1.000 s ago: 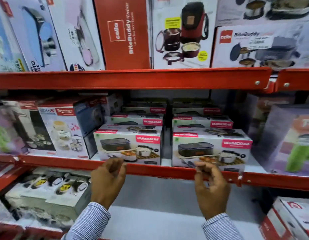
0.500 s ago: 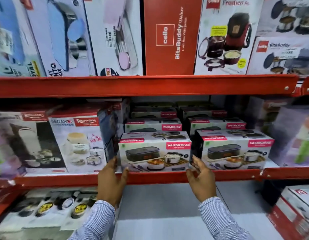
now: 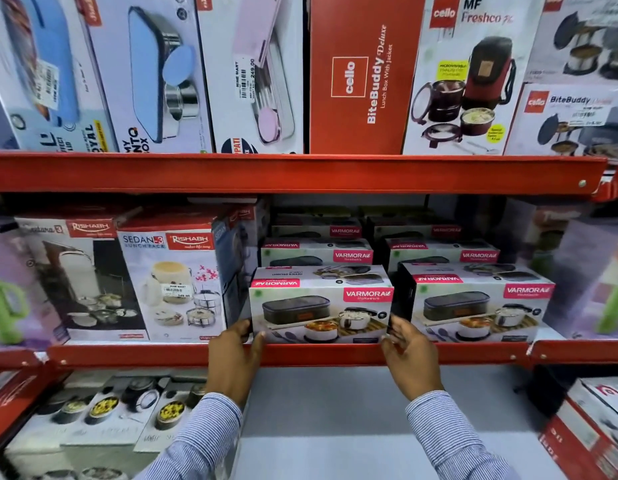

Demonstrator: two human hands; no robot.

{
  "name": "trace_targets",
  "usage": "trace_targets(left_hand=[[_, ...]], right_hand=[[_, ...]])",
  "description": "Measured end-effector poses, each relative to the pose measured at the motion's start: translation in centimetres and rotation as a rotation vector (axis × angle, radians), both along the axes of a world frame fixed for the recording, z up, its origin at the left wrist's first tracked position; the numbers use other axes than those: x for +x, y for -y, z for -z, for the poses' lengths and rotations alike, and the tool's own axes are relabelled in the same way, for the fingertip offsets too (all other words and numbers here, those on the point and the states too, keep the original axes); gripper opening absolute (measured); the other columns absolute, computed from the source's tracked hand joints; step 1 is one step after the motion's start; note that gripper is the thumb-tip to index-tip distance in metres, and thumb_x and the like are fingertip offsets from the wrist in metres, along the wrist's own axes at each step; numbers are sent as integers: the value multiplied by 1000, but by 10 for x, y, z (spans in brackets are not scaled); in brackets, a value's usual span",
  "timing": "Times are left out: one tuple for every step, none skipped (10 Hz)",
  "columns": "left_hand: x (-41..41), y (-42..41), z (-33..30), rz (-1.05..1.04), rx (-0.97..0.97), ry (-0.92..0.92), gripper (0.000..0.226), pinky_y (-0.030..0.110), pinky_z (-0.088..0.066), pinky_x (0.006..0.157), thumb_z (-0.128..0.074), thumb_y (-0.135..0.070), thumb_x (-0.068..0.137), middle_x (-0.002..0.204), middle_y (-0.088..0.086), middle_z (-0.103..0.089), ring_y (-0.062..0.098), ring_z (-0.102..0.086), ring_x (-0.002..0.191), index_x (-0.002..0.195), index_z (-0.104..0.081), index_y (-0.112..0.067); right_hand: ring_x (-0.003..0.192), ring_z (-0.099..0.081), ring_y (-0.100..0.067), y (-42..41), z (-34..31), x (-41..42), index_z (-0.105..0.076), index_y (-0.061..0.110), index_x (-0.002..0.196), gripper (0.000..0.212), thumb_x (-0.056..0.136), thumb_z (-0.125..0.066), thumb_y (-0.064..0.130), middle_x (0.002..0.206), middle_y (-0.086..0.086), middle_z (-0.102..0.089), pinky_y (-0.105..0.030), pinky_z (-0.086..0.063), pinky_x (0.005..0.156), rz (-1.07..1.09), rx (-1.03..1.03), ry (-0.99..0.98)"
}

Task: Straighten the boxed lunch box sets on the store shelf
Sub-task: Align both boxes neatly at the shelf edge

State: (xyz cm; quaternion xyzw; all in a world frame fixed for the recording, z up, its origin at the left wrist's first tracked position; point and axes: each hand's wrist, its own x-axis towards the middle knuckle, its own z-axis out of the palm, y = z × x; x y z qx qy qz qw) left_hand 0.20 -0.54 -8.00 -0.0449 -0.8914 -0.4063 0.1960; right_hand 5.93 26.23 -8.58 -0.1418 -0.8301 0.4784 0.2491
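Observation:
A white Varmora lunch box set [image 3: 319,303] stands at the front of the middle red shelf [image 3: 321,353]. My left hand [image 3: 233,358] presses against its lower left corner. My right hand [image 3: 409,355] touches its lower right corner, fingers reaching into the gap beside it. A second Varmora box [image 3: 477,303] sits just to the right, angled slightly. More Varmora boxes [image 3: 318,254] are stacked in two rows behind them. Both sleeves are blue striped.
Tall Rishabh Sedan boxes [image 3: 175,282] stand left of the Varmora stack. Cello boxes [image 3: 363,74] fill the upper shelf. A blurred box with a green bottle [image 3: 598,282] is at the right. Lower shelf holds lunch sets [image 3: 103,414] at left and a red box [image 3: 591,427] at right.
Both hands rose from the shelf's front lip and closed in on the left front Varmora box, now at its two lower corners. The camera moved nearer and to the left.

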Motion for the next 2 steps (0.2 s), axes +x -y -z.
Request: trace_targets(left_hand=[[0,-1,-1,5,-1,-1,17,22,-44,80,-66,-25,90,100,4,-78,11,-59,78,103,-73,-16],[3,0,-4,-11,3,34,27,25,-48,84,-66,-33,89,109,7,-77,21,-69,90,111,-71,-17]], right_hand=[[113,-63,-20,-1,1,-3,-55,9,132,48,84,-65,11,127,-9,-65,-34,-49,99,4,5,-1],[114,-63,-22,2,0,2,-55,11,132,49,85,-66,14,127,-10,-66,-35,-50,98,18,-18,-20]])
